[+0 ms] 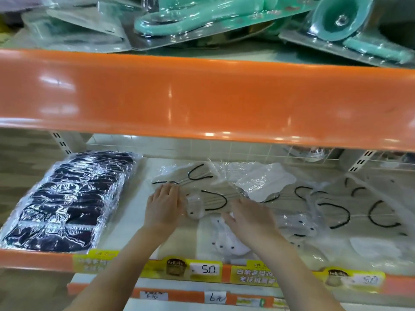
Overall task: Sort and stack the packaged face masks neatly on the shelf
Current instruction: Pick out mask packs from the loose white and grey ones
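1. a person reaches both bare arms under the orange shelf edge [202,97] of a shop rack, onto the lower shelf [134,223].
2. the left hand [165,205] lies flat, fingers straight, pressing on a clear-wrapped pack of beige face masks [202,187] with black ear loops, mid-shelf.
3. the right hand [249,215] rests with relaxed, spread fingers on the same pack's right end (whether any fingertip hooks the wrap cannot be told).
4. more loose mask packs [336,212] lie scattered to the right, overlapping, some white with dots.
5. a neat row of dark mask packs [67,203] sits at the left of the shelf, well apart from the hands.
6. yellow price tags [204,269] line the shelf front; one reads 5.0.
7. teal blister-packed goods [202,16] crowd the shelf above.
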The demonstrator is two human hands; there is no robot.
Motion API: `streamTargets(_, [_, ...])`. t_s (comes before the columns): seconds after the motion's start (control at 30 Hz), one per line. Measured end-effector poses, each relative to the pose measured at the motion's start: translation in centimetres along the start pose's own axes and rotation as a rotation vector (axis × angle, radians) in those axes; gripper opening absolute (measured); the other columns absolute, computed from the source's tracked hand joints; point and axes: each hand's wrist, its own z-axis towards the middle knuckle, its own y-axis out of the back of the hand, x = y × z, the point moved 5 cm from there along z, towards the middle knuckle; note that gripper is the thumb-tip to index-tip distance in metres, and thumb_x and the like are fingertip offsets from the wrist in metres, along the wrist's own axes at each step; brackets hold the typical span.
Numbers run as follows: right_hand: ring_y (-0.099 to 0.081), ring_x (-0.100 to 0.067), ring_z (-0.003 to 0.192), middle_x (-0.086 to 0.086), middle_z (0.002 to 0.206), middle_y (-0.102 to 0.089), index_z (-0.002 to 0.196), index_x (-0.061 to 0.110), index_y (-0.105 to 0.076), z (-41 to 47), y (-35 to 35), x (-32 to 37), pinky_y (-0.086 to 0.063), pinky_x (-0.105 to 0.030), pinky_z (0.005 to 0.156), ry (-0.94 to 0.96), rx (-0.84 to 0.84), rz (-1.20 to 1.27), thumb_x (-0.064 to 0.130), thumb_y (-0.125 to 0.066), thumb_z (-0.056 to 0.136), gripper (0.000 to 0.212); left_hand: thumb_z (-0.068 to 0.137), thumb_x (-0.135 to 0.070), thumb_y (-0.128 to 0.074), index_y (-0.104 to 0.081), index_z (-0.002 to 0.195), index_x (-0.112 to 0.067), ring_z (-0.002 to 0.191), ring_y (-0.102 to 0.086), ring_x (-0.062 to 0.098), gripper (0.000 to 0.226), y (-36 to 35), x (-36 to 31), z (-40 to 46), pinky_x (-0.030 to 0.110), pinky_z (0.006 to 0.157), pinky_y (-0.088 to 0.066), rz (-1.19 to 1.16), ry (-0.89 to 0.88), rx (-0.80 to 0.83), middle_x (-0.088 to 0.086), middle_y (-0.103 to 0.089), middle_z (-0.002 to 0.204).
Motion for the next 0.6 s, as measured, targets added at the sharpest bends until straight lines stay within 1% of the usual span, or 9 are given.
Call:
streamTargets(0.03, [-0.055, -0.025, 0.102, -0.003, 0.112, -0.057, 0.106, 0.015, -0.053, 0.6, 0.5, 0.8, -0.040, -0.034, 0.071, 0.002, -0.079, 0.077, 0.035, -0.034, 0.099, 0.028, 0.079, -0.048, -0.006, -0.053, 0.127, -0.014, 0.128, -0.043, 0.025, 0.076, -0.1, 0.3, 0.1, 0.039, 0.097, -0.037, 0.022, -0.017, 0.025, 0.002, -0.052, 0.134])
streamTargets(0.1, [-0.053, -0.023, 0.106, -0.002, 0.113, -0.055, 0.111, 0.016, -0.053, 1.9, 0.8, 2.7, -0.041, -0.034, 0.075, 0.035, -0.176, 0.202, 0.030, -0.034, 0.098, 0.027, 0.081, -0.045, -0.009, -0.054, 0.130, -0.012, 0.125, -0.049, 0.025, 0.074, -0.1, 0.6, -0.3, 0.039, 0.094, -0.042, 0.083, -0.051, 0.085, 0.003, -0.055, 0.133])
streamTargets(0.2, [-0.046, -0.025, 0.119, -0.005, 0.131, -0.048, 0.128, 0.015, -0.045, 4.2, -0.9, 5.5, -0.041, -0.035, 0.085, 0.092, -0.136, 0.249, 0.033, -0.041, 0.099, 0.035, 0.080, -0.037, -0.033, -0.069, 0.106, -0.016, 0.093, -0.067, 0.023, 0.049, 0.4, 1.0, -0.9, 0.034, 0.067, -0.053, 0.193, -0.097, 0.073, -0.001, -0.069, 0.105])
streamTargets(0.27, [-0.037, -0.027, 0.130, -0.007, 0.141, -0.038, 0.138, 0.014, -0.035, 5.6, -2.6, 6.7, -0.036, -0.039, 0.099, 0.068, -0.092, 0.226, 0.042, -0.043, 0.097, 0.050, 0.078, -0.036, -0.048, -0.067, 0.100, -0.021, 0.081, -0.068, 0.022, 0.033, 0.5, 1.7, -1.3, 0.033, 0.056, -0.051, 0.217, -0.127, 0.040, -0.004, -0.069, 0.095])
streamTargets(0.33, [-0.025, -0.028, 0.139, -0.010, 0.152, -0.026, 0.146, 0.012, -0.024, 6.5, -4.1, 7.3, -0.024, -0.041, 0.110, -0.005, -0.042, 0.172, 0.051, -0.042, 0.096, 0.067, 0.074, -0.032, -0.069, -0.067, 0.101, -0.024, 0.079, -0.067, 0.021, 0.028, 0.5, 2.3, -1.6, 0.034, 0.055, -0.049, 0.222, -0.193, -0.008, -0.006, -0.069, 0.093])
streamTargets(0.43, [-0.008, -0.026, 0.146, -0.010, 0.159, -0.008, 0.152, 0.010, -0.007, 6.5, -5.5, 7.3, -0.007, -0.041, 0.117, -0.095, -0.033, 0.128, 0.061, -0.034, 0.095, 0.081, 0.074, -0.032, -0.062, -0.072, 0.099, -0.026, 0.075, -0.066, 0.020, 0.028, 1.0, 3.2, -1.9, 0.033, 0.055, -0.046, 0.210, -0.238, -0.025, -0.007, -0.068, 0.085])
streamTargets(0.5, [-0.004, -0.025, 0.146, -0.010, 0.160, -0.003, 0.152, 0.010, -0.002, 6.1, -5.8, 6.8, -0.003, -0.040, 0.118, -0.165, -0.049, 0.156, 0.063, -0.031, 0.095, 0.083, 0.068, -0.026, -0.072, -0.073, 0.091, -0.024, 0.071, -0.065, 0.021, 0.024, 1.6, 3.4, -1.9, 0.032, 0.054, -0.046, 0.234, -0.245, -0.025, -0.005, -0.065, 0.076])
streamTargets(0.57, [-0.004, -0.025, 0.147, -0.010, 0.160, -0.004, 0.152, 0.010, -0.002, 5.6, -5.7, 6.1, -0.002, -0.038, 0.117, -0.212, -0.056, 0.161, 0.061, -0.031, 0.095, 0.082, 0.073, -0.021, -0.077, -0.069, 0.097, -0.021, 0.085, -0.064, 0.023, 0.025, 2.4, 3.4, -1.7, 0.034, 0.062, -0.047, 0.240, -0.196, 0.010, -0.002, -0.065, 0.087])
streamTargets(0.6, [-0.006, -0.024, 0.146, -0.010, 0.160, -0.006, 0.152, 0.010, -0.004, 5.5, -5.7, 5.7, -0.004, -0.038, 0.117, -0.222, -0.057, 0.147, 0.060, -0.032, 0.096, 0.080, 0.086, -0.022, -0.066, -0.063, 0.106, -0.020, 0.099, -0.060, 0.023, 0.020, 2.6, 3.6, -1.4, 0.034, 0.068, -0.045, 0.232, -0.146, 0.033, -0.001, -0.063, 0.100])
